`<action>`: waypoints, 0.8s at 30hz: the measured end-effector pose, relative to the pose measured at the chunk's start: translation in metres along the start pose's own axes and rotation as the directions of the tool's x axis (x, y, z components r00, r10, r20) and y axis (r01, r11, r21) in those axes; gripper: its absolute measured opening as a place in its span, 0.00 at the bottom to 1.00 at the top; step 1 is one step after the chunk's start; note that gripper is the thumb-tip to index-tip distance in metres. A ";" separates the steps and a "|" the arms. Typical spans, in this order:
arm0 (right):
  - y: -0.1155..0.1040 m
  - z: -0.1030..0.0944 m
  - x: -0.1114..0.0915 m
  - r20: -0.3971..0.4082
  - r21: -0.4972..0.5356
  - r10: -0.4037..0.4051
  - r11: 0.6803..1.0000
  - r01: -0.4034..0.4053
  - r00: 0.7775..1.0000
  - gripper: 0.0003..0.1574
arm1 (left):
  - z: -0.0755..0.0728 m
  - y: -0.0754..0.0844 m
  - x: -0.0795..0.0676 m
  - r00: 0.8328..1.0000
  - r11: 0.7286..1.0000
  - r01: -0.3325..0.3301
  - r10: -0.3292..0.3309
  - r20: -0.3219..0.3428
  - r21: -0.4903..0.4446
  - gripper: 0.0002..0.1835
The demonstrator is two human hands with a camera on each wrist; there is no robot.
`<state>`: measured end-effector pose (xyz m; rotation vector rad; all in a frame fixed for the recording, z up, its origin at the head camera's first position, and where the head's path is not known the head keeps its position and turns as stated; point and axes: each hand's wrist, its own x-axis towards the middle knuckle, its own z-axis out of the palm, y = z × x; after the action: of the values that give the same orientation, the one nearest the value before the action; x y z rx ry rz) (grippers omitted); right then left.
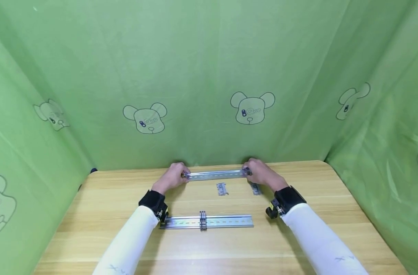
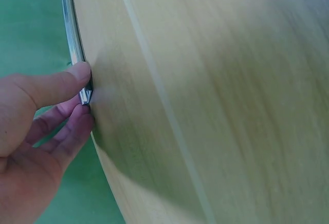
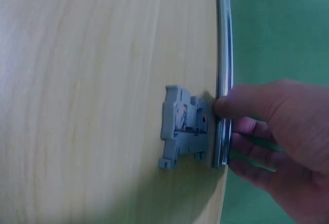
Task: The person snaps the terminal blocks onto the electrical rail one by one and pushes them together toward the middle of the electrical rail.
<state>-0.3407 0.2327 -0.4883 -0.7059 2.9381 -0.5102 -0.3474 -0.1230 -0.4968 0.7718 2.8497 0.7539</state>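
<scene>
From my head view much of the far rail (image 1: 216,175) is plain, but both its ends vanish under my hands, and I cannot tell whether it lies flat on the tabletop (image 1: 298,244) or is lifted a little off it. My left hand (image 1: 172,177) sits at about 11 o'clock from the middle of the tabletop, knuckles up, fingers curled over the rail's left end; in the left wrist view the thumb (image 2: 56,86) and a finger pinch that end (image 2: 85,96), while the rest of the rail runs out of frame at the top and the palm is cut off at the bottom. My right hand (image 1: 262,172) is at about 1 o'clock, gripping the right end the same way; the right wrist view shows the thumb pressed on the rail's edge (image 3: 224,70) with the fingers wrapped behind it, their tips hidden. A grey terminal block (image 3: 185,127) lies just beside that end, touching the rail or nearly so; I cannot say which. In the head view it is partly covered by my right wrist (image 1: 255,188), and a second grey block (image 1: 221,188) lies apart at 12 o'clock, too small to read. Nearer to me, at 6 o'clock, a second rail (image 1: 209,221) lies flat with a dark clip (image 1: 203,220) across it, its left end tucked under my left wrist strap (image 1: 154,203).
</scene>
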 end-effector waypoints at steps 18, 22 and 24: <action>-0.042 -0.011 -0.045 -0.100 0.051 -0.124 0.990 0.130 0.987 0.24 | -0.015 -0.002 -0.055 0.993 0.994 -0.088 0.083 -0.085 -0.057 0.15; -0.059 -0.013 -0.065 -0.118 0.048 -0.142 0.988 0.149 0.983 0.23 | -0.025 0.010 -0.080 0.989 0.994 -0.110 0.108 -0.097 -0.020 0.17; -0.069 -0.013 -0.075 -0.123 0.046 -0.159 0.985 0.166 0.980 0.23 | -0.030 0.018 -0.096 0.989 0.993 -0.116 0.114 -0.099 -0.010 0.19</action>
<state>-0.2460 0.2130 -0.4535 -0.9463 2.9757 -0.6689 -0.2628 -0.1705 -0.4655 0.9287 2.9020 0.8501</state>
